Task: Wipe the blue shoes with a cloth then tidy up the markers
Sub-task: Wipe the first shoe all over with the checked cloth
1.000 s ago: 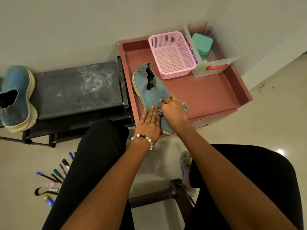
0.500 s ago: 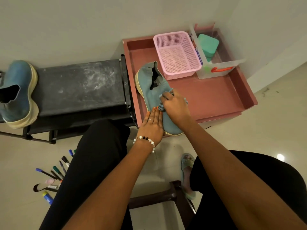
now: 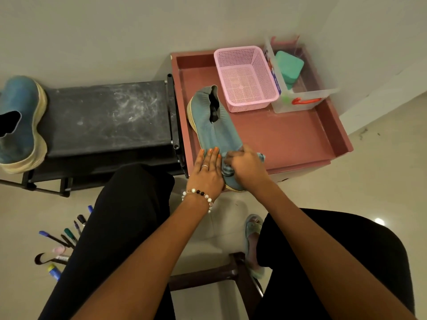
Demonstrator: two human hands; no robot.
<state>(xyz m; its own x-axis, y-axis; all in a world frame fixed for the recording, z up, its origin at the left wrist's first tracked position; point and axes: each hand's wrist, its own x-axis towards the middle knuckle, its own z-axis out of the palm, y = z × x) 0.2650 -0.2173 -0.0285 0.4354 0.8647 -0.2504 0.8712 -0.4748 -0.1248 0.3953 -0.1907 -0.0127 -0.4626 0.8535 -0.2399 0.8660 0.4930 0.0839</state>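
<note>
while gripped, shoe (image 3: 216, 130) seemingly points toe nearward.

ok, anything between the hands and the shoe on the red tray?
Only the cloth, bunched under the right hand on the shoe's toe. The left hand lies flat beside it, touching the shoe directly. Nothing else intervenes.

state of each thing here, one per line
shoe on the tray: upright, toe under both hands
cloth: bunched, pressed on the toe
right hand: grips the cloth
left hand: flat on the shoe
other shoe: upright on the black rack
pink basket: empty
markers: scattered on the floor
</note>
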